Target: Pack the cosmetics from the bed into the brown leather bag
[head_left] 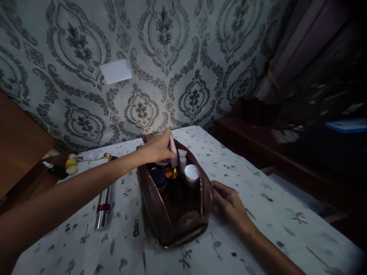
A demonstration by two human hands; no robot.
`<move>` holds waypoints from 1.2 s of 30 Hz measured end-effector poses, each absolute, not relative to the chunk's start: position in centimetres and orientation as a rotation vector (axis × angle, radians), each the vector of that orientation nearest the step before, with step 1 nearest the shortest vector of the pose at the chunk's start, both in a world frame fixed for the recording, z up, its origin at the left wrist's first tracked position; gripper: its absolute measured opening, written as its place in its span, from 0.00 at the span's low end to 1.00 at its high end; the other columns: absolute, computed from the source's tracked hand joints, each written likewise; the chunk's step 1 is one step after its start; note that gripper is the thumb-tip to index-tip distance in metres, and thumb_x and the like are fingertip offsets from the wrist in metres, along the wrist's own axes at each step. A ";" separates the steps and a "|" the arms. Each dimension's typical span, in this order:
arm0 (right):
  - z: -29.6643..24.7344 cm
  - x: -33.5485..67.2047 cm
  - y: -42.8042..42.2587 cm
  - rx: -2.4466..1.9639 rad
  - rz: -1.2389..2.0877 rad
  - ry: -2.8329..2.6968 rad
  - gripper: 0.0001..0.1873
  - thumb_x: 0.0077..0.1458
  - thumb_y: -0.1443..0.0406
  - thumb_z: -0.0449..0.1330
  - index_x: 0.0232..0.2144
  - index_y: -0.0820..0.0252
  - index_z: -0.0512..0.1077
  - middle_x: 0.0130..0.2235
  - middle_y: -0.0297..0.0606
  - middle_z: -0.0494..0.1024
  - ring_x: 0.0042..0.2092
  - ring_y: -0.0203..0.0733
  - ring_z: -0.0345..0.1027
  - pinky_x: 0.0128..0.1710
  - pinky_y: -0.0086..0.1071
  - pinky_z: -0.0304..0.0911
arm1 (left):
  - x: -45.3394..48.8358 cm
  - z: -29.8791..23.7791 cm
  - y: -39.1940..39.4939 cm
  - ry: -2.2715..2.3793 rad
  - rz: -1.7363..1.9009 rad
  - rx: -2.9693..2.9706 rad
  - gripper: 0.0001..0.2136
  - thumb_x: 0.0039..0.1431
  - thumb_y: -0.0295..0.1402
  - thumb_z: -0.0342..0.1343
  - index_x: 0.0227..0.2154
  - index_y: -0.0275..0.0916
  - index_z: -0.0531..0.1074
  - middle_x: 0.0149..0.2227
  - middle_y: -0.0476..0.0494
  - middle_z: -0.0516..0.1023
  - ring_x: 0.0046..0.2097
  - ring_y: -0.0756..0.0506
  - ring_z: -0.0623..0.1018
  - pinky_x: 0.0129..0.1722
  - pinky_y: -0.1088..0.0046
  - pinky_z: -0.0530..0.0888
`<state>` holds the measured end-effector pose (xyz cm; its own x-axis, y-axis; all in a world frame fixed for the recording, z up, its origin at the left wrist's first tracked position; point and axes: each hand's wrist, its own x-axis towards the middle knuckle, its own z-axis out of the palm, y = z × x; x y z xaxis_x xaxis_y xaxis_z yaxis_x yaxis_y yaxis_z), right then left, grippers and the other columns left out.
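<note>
A brown leather toiletry bag [153, 206] stands unzipped on the table, its wide mouth facing up. My left hand [159, 147] is over the far part of the opening, fingers closed on a pale pink tube [173, 149] that stands upright among the contents. Inside are a white round-topped container [191, 173], a small pale tube [182, 163], an amber glass bottle [171, 172] and a dark-lidded jar [158, 178]. My right hand [231, 202] grips the bag's right side with curled fingers; their tips are partly hidden.
A patterned white cloth [120, 244] covers the table. Left of the bag lies a silver cylinder with a red band [103, 208]. Further left are a dark dropper bottle [56, 170] and yellow-lidded items [71, 163]. The patterned wall [166, 103] rises behind.
</note>
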<state>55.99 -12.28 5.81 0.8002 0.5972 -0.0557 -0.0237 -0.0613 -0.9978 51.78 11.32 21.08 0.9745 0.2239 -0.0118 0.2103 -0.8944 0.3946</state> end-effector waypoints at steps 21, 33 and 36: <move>5.5 56.0 -12.0 -1.568 0.567 -0.528 0.28 0.47 0.40 0.65 0.30 0.58 0.77 0.25 0.35 0.71 0.28 0.40 0.62 0.30 0.31 0.64 | 53.4 18.8 12.0 0.160 -0.035 2.813 0.18 0.48 0.32 0.63 0.41 0.42 0.63 0.36 0.50 0.78 0.39 0.44 0.78 0.31 0.72 0.64; 6.0 56.4 -12.1 -1.632 0.428 -0.630 0.29 0.54 0.40 0.59 0.31 0.60 0.75 0.28 0.38 0.75 0.31 0.43 0.67 0.32 0.33 0.66 | 53.3 18.8 11.8 0.235 0.025 2.712 0.16 0.48 0.31 0.66 0.30 0.42 0.60 0.30 0.53 0.74 0.37 0.45 0.76 0.29 0.74 0.62; 8.0 57.1 -11.5 -1.695 0.214 -0.721 0.27 0.58 0.42 0.56 0.31 0.60 0.76 0.29 0.39 0.76 0.33 0.44 0.70 0.34 0.33 0.66 | 52.9 19.3 11.5 0.252 0.060 2.688 0.14 0.46 0.29 0.64 0.28 0.41 0.62 0.29 0.53 0.73 0.37 0.46 0.76 0.29 0.74 0.63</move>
